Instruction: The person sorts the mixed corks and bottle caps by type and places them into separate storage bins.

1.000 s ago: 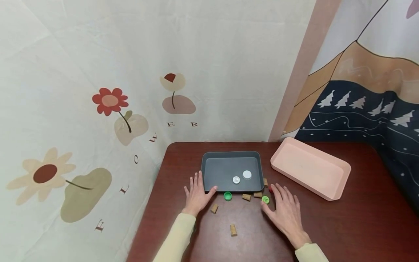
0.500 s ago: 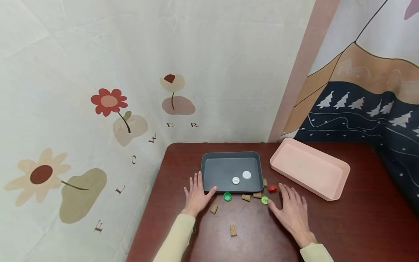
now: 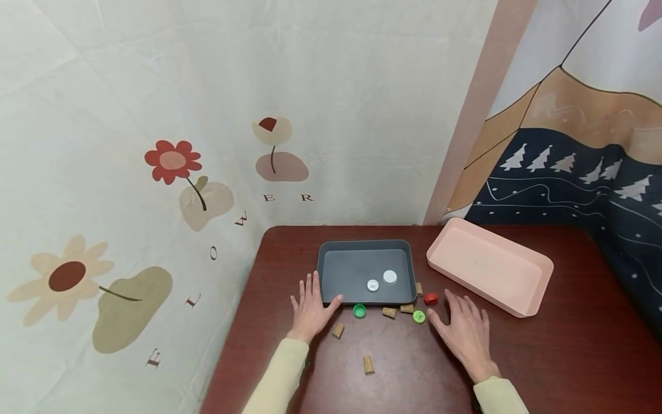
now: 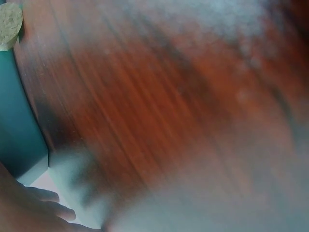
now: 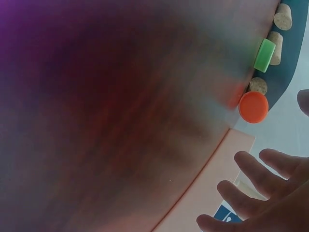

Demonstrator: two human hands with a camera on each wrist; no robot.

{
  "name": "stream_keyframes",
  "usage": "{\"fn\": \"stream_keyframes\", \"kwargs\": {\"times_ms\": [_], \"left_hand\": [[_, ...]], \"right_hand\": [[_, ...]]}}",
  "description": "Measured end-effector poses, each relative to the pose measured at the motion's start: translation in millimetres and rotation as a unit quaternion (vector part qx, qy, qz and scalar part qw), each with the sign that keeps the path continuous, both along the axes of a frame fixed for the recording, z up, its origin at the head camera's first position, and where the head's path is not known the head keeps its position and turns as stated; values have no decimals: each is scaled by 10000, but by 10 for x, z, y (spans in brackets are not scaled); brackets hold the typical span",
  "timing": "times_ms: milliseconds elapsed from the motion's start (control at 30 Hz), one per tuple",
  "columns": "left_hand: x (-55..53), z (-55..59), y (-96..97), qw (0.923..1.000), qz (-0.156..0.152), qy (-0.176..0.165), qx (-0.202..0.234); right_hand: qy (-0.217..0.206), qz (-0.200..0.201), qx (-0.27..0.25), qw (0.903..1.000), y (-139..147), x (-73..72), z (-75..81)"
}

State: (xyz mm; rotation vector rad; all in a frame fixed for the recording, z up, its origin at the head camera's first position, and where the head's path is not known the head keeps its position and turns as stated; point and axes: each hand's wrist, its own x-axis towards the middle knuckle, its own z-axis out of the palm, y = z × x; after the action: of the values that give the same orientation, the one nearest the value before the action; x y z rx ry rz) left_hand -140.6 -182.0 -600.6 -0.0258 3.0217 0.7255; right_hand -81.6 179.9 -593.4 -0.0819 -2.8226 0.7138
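Observation:
My left hand (image 3: pixel 310 313) rests at the front left corner of the dark grey tray (image 3: pixel 351 261), fingers straight and spread. Two white bottle caps (image 3: pixel 390 277) lie inside that tray. To the right, my right hand (image 3: pixel 465 333) holds nothing, its fingers loosely bent. Nearest to it are a red cap (image 3: pixel 431 298) and a light green cap (image 3: pixel 419 317), apart from the fingers. In the right wrist view the red cap (image 5: pixel 253 107) and green cap (image 5: pixel 264 55) stand near corks (image 5: pixel 283 17) beside the tray. A darker green cap (image 3: pixel 359 311) lies before the tray.
An angled pink tray (image 3: pixel 488 267) stands at the back right of the brown table (image 3: pixel 579 345). Corks lie along the grey tray's front and right side; one cork (image 3: pixel 338 330) is near my left hand and another cork (image 3: pixel 368 364) closer to me. A curtain hangs behind.
My right hand has moved to the right, away from the light green cap, and the red cap it partly hid is now in full view. My left hand stays at the tray.

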Motion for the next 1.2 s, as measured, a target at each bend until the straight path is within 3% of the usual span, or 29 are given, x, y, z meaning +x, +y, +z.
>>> {"fn": "stream_keyframes", "kwargs": {"times_ms": [500,833,1200], "left_hand": [[10,19,3,10000,19,-18,-13],[9,2,-4,10000,34,-45,-73],[-11,-24,-8,9999,58,-98,-92]], "right_hand": [[-429,-42,94,9990,-54,-202,44],[-451,-95,306,9985,-96,-308,49],[-506,-1,481,9976,-109,-333,56]]}}
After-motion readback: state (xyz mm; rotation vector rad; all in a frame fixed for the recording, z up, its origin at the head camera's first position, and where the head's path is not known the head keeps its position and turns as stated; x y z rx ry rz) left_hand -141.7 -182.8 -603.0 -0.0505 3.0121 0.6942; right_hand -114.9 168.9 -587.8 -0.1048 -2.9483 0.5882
